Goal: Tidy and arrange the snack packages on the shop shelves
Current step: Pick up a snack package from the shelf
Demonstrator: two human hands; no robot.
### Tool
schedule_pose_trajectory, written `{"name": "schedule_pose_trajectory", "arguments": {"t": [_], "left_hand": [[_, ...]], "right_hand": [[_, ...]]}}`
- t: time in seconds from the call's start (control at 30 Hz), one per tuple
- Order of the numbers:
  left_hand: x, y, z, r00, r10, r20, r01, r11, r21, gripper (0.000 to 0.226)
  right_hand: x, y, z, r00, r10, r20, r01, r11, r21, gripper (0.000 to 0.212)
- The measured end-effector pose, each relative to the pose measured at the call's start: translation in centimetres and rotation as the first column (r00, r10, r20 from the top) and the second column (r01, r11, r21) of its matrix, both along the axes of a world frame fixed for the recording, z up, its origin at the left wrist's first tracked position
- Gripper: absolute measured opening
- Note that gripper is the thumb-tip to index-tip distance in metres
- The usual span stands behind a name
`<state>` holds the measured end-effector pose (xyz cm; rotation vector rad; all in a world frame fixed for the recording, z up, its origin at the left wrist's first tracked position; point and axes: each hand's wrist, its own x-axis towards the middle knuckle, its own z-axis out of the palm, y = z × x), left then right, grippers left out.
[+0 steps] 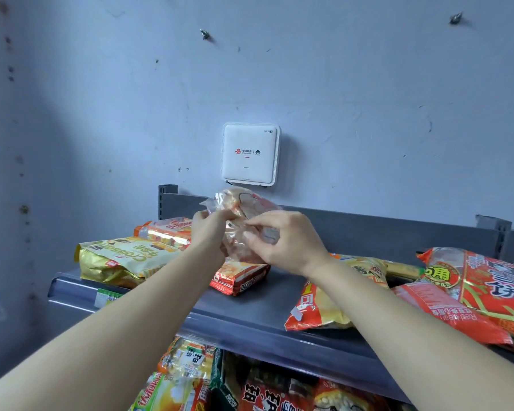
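A clear snack bag with orange contents is held up above the top grey shelf. My left hand grips its left side and my right hand pinches its right side. Under the bag lies a red and orange snack pack. To the left sit a gold croissant bag and an orange pack behind it. On the right lie a yellow and red bag and large red bags.
A white wifi box hangs on the blue wall just above the shelf's back panel. The lower shelf holds several colourful snack packs. A green price tag sits on the shelf's front rail.
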<state>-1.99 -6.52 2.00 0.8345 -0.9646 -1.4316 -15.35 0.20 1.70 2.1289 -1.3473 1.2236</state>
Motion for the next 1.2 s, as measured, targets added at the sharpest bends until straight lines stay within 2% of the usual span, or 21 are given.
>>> {"name": "schedule_pose_trajectory", "arguments": {"t": [0.07,0.1,0.17,0.23,0.33,0.4,0.5,0.57,0.6,0.67,0.77,0.87,0.93,1.0,1.07,1.13,1.2], "left_hand": [[0.8,-0.2,-0.5,0.993,0.094,0.069,-0.089,0.993,-0.082,0.031],[1.3,-0.4,-0.6,0.985,0.147,0.091,-0.137,0.984,-0.111,0.026],[2.0,-1.0,-0.8,0.974,0.195,0.112,-0.179,0.974,-0.137,0.019],[2.5,-1.0,-0.3,0.975,0.144,0.171,-0.122,0.983,-0.134,0.009],[2.5,-0.1,0.5,0.955,-0.014,0.295,0.061,0.986,-0.153,0.067],[1.8,0.6,0.9,0.919,-0.067,0.388,0.169,0.957,-0.235,0.091],[1.4,0.9,0.8,0.833,-0.066,0.55,0.259,0.924,-0.28,0.113],[1.5,0.7,0.1,0.738,-0.01,0.675,0.239,0.939,-0.248,0.106],[1.6,0.6,-0.3,0.727,0.034,0.686,0.201,0.944,-0.26,0.095],[1.9,0.1,-1.0,0.809,0.108,0.577,0.09,0.948,-0.304,0.072],[2.4,-0.6,-0.9,0.947,0.076,0.313,0.01,0.965,-0.264,0.066],[4.1,-0.9,0.3,0.986,0.021,0.166,0.025,0.961,-0.274,0.051],[5.4,-0.9,1.3,0.996,-0.016,0.085,0.04,0.956,-0.291,0.042],[6.8,-1.2,2.0,0.999,-0.04,-0.03,0.03,0.96,-0.28,0.038],[7.9,-1.7,2.4,0.992,-0.069,-0.103,0.042,0.967,-0.251,0.034],[9.0,-2.3,2.4,0.977,-0.139,-0.159,0.1,0.967,-0.234,0.038],[9.8,-2.8,2.3,0.968,-0.178,-0.176,0.136,0.963,-0.232,0.046]], "right_hand": [[-0.2,-0.2,1.0,0.969,-0.01,0.248,-0.038,0.982,0.187,0.012],[-0.6,-0.4,1.3,0.945,-0.041,0.324,-0.044,0.967,0.251,0.01],[-1.5,-0.9,1.4,0.951,-0.094,0.294,-0.011,0.942,0.334,0.011],[-1.9,-1.1,1.0,0.97,-0.117,0.213,0.016,0.905,0.425,0.012],[-1.3,-1.0,0.5,0.976,-0.11,0.186,0.014,0.892,0.452,0.013],[-1.2,-1.1,0.5,0.979,-0.109,0.17,0.025,0.902,0.431,0.015],[-1.6,-1.3,0.3,0.981,-0.116,0.157,0.038,0.904,0.425,0.019],[-2.0,-1.3,0.1,0.976,-0.106,0.188,0.002,0.877,0.48,0.02],[-2.1,-1.4,0.0,0.973,-0.118,0.2,0.003,0.868,0.497,0.022],[-2.5,-1.6,-0.1,0.953,-0.172,0.248,0.033,0.875,0.482,0.023],[-3.4,-2.0,0.0,0.894,-0.303,0.331,0.123,0.874,0.471,0.025],[-4.4,-2.1,0.3,0.819,-0.37,0.439,0.192,0.897,0.398,0.033],[-4.9,-2.0,0.5,0.76,-0.368,0.536,0.204,0.918,0.341,0.054],[-5.3,-2.2,0.7,0.669,-0.332,0.665,0.085,0.923,0.376,0.081],[-5.5,-2.2,0.7,0.55,-0.242,0.8,-0.218,0.882,0.417,0.097],[-5.5,-2.3,0.5,0.493,-0.156,0.856,-0.469,0.781,0.413,0.088],[-4.8,-2.2,0.5,0.462,-0.07,0.884,-0.546,0.763,0.346,0.069]]}}
